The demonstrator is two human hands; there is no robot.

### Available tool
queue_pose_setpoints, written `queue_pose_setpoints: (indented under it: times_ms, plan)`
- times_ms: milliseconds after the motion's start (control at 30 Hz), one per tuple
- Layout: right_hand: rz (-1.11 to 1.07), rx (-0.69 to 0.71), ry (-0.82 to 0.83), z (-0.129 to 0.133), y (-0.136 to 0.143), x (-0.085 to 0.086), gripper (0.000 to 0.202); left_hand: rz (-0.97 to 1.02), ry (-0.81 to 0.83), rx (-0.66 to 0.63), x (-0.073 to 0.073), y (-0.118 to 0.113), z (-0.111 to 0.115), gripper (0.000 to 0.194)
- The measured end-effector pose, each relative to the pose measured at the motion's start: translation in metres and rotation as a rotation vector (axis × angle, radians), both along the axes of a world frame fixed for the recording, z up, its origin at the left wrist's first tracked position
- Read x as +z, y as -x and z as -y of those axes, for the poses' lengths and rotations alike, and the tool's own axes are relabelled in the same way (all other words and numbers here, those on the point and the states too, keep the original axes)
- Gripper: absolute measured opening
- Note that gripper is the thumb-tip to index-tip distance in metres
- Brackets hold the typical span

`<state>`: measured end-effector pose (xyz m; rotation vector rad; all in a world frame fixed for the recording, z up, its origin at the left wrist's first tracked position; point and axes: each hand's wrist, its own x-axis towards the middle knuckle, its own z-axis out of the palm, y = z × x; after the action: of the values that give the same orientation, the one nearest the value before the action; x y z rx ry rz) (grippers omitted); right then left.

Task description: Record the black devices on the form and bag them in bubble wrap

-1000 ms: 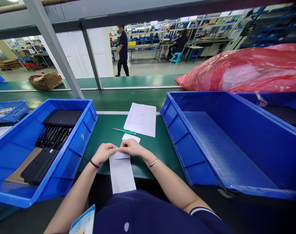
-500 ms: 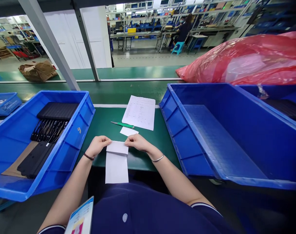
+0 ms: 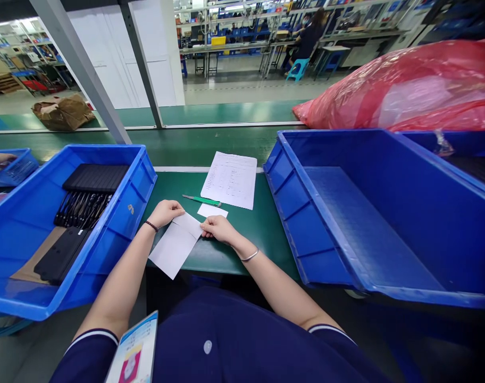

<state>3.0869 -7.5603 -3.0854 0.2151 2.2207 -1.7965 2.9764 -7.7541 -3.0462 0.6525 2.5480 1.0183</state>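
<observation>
Swinging round since the earlier frame, the creased paper point(image 3: 173, 249) is now slanting down toward the left forearm instead of hanging straight at the body, and a co-worker's hand point(image 3: 1, 158) is showing over the small blue basket point(image 3: 24, 166). I'm seeing both hands pinching: the left hand point(image 3: 166, 213) is clamping the paper's upper corner, while the right hand point(image 3: 218, 229) is gripping its right corner near the crease. The sheet is lying between them, its lowest corner reaching past the front edge of the green counter point(image 3: 258, 242). Just beyond, a white card point(image 3: 212, 210) is resting close to the green cutter point(image 3: 202, 200), with a printed sheet point(image 3: 231, 178) lying behind.

I'm judging the crease as the weak spot: uneven pulling by the two grips could be skewing or tearing it. Loosening the right pinch could be letting the paper slide off the edge, and a hand drifting forward could be knocking the card or meeting the cutter.

I'm not making out the left fingertips fully, nor the paper's underside, nor whether it is touching the counter. Print on the sheet is staying unreadable, and the picture's left edge is cutting off the co-worker's hand.
</observation>
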Motion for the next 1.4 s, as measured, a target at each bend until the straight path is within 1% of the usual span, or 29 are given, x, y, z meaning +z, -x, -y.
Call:
queue_pose_setpoints:
  times_ms: [133, 200, 233, 267, 333, 400, 467, 500, 567, 633, 700, 767, 833, 900, 967, 1067, 1167, 1233, 1300, 1400]
  plan:
    - [0.066, 0.071, -0.048, 0.007, -0.003, -0.001, 0.021, -0.030, 0.064, -0.081, -0.009, 0.010, -0.007, 0.021]
    - [0.043, 0.121, -0.141, 0.009, -0.006, 0.003, 0.025, -0.100, 0.085, -0.073, -0.013, 0.010, -0.011, 0.015]
    - [0.008, 0.137, -0.217, 0.008, -0.006, 0.007, 0.027, -0.154, 0.090, -0.055, -0.015, 0.008, -0.013, 0.016]
    - [-0.032, 0.134, -0.298, 0.006, -0.005, 0.011, 0.028, -0.215, 0.091, -0.029, -0.016, 0.005, -0.014, 0.021]
    - [-0.139, 0.058, -0.494, -0.003, 0.001, 0.019, 0.029, -0.324, 0.089, 0.032, -0.019, -0.007, -0.014, 0.031]
    - [-0.263, -0.052, -0.704, -0.015, 0.013, 0.023, 0.026, -0.393, 0.102, 0.066, -0.024, -0.023, -0.010, 0.030]
    - [-0.375, -0.085, -0.926, -0.027, 0.028, 0.021, 0.021, -0.431, 0.144, 0.043, -0.030, -0.041, -0.004, 0.028]
    - [-0.405, -0.068, -1.006, -0.032, 0.036, 0.019, 0.020, -0.439, 0.173, 0.017, -0.034, -0.049, -0.001, 0.030]
    - [-0.400, -0.014, -1.082, -0.036, 0.048, 0.012, 0.023, -0.440, 0.229, -0.035, -0.042, -0.061, 0.004, 0.040]
    - [-0.374, 0.028, -1.113, -0.035, 0.056, 0.006, 0.026, -0.442, 0.259, -0.062, -0.050, -0.067, 0.008, 0.051]
    - [-0.361, 0.041, -1.131, -0.031, 0.060, 0.004, 0.025, -0.469, 0.263, -0.075, -0.056, -0.068, 0.011, 0.056]
    - [-0.366, 0.023, -1.128, -0.029, 0.058, 0.006, 0.024, -0.501, 0.254, -0.084, -0.059, -0.068, 0.013, 0.062]
    - [-0.377, -0.012, -1.081, -0.030, 0.049, 0.009, 0.023, -0.531, 0.243, -0.093, -0.060, -0.068, 0.014, 0.072]
    - [-0.409, -0.055, -0.990, -0.034, 0.031, 0.010, 0.023, -0.557, 0.241, -0.100, -0.060, -0.070, 0.014, 0.079]
    - [-0.468, -0.105, -0.886, -0.040, 0.004, 0.008, 0.021, -0.560, 0.254, -0.104, -0.060, -0.071, 0.015, 0.080]
    - [-0.564, -0.142, -0.776, -0.048, -0.047, -0.003, 0.016, -0.535, 0.282, -0.103, -0.059, -0.071, 0.014, 0.072]
    - [-0.584, -0.126, -0.767, -0.053, -0.095, -0.014, 0.014, -0.524, 0.294, -0.099, -0.059, -0.071, 0.013, 0.061]
    - [-0.567, -0.108, -0.794, -0.054, -0.117, -0.018, 0.014, -0.523, 0.299, -0.097, -0.058, -0.071, 0.012, 0.058]
    - [-0.549, -0.083, -0.815, -0.052, -0.130, -0.021, 0.015, -0.522, 0.307, -0.100, -0.058, -0.071, 0.012, 0.057]
    - [-0.529, -0.052, -0.850, -0.048, -0.135, -0.023, 0.016, -0.529, 0.321, -0.105, -0.058, -0.072, 0.012, 0.057]
